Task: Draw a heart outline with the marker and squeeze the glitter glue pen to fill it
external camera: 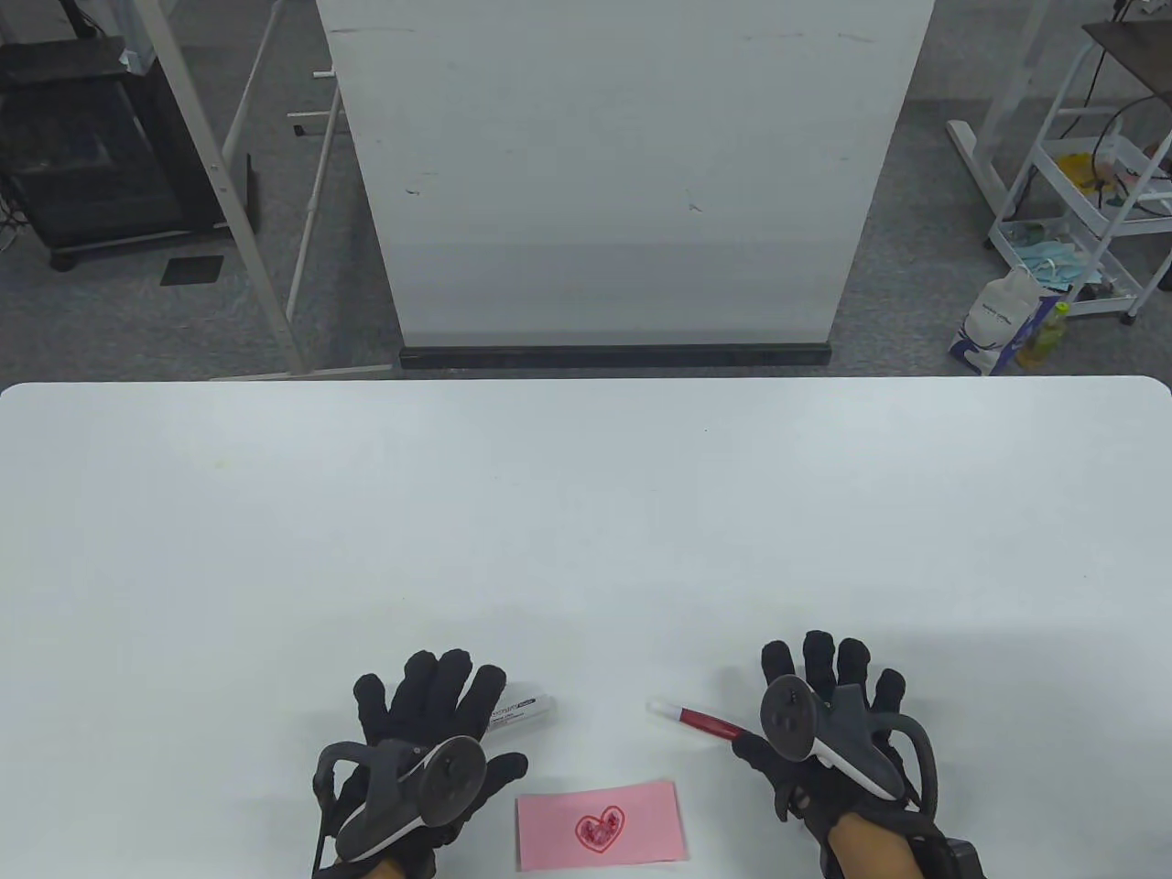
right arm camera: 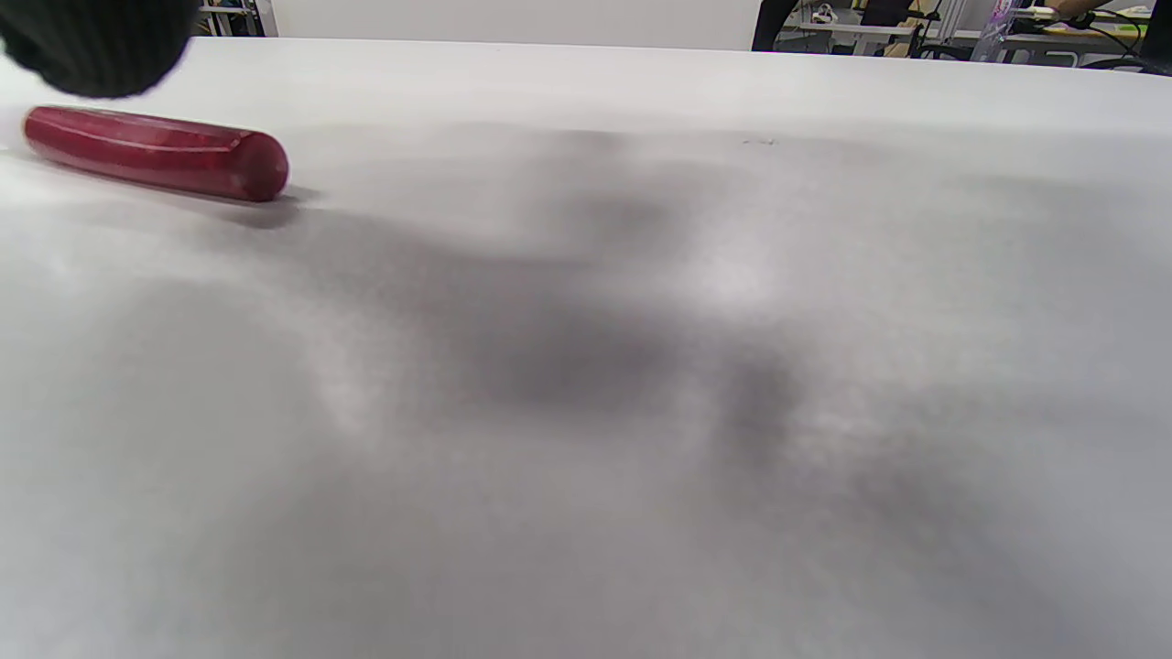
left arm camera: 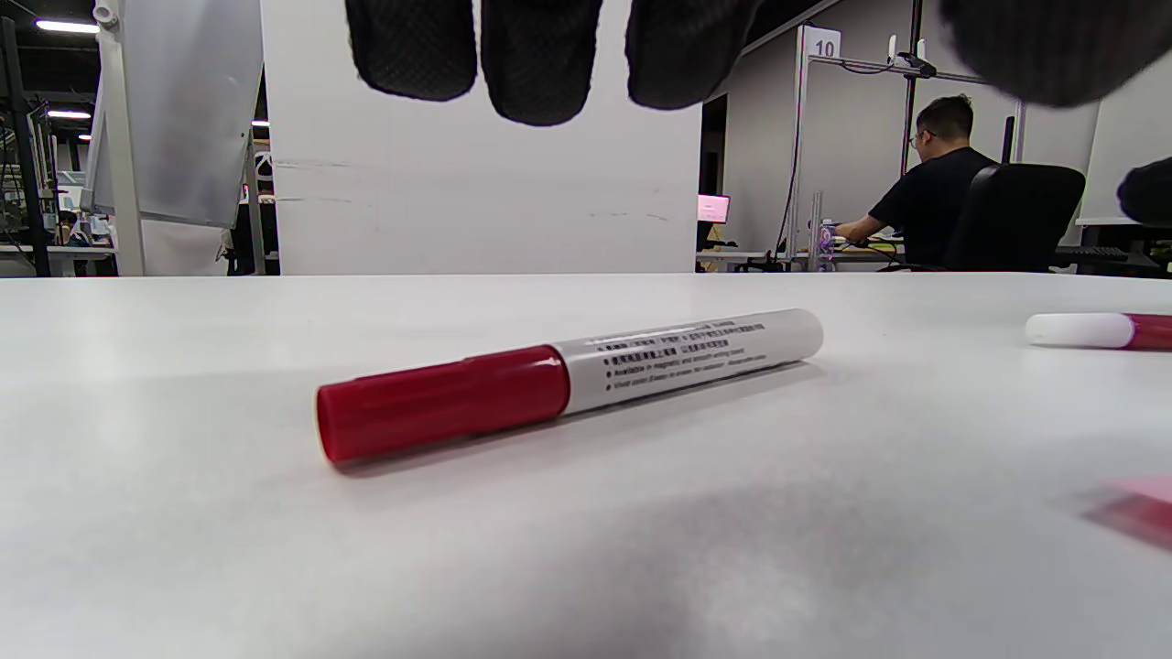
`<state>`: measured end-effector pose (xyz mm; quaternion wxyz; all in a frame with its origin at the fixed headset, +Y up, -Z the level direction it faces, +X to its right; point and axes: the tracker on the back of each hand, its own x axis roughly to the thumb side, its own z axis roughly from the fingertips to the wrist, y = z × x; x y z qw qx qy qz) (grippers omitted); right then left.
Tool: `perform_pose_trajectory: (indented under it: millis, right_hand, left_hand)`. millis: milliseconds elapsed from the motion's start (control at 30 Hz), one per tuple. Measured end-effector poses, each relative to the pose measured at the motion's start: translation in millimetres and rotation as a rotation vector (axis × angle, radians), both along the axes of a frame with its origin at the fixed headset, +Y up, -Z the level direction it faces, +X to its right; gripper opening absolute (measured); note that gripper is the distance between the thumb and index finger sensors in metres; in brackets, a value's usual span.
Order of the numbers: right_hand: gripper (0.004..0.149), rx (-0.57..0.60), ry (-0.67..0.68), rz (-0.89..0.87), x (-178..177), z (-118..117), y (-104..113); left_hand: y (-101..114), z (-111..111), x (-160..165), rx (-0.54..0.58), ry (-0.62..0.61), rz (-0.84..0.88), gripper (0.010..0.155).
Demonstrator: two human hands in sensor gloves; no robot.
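Note:
A pink paper (external camera: 600, 824) lies at the table's near edge, bearing a red heart (external camera: 600, 829) with red filling inside its outline. The marker (left arm camera: 568, 380), red-capped with a white barrel, lies flat on the table. My left hand (external camera: 430, 696) is spread above it with straight fingers (left arm camera: 540, 55) and does not touch it. In the table view only the marker's white end (external camera: 524, 712) shows. The red glitter glue pen (external camera: 696, 721) with a white cap lies loose just left of my right hand (external camera: 829, 668), whose fingers are straight. The pen's red body (right arm camera: 156, 151) rests on the table.
The white table (external camera: 586, 513) stretches far ahead of both hands. A white board (external camera: 623, 174) stands behind the far edge. In the left wrist view a person (left arm camera: 934, 183) sits at a desk in the background.

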<state>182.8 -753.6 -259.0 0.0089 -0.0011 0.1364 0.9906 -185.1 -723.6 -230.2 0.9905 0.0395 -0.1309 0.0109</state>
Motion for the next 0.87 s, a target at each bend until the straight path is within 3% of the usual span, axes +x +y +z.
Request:
perform_pose_trajectory:
  millis: [867]
  right_hand:
    - [0.092, -0.024, 0.022, -0.013, -5.4, 1.4, 0.1]
  left_hand:
    - [-2.4, 0.0, 2.3, -0.015, -0.007, -0.010, 0.084]
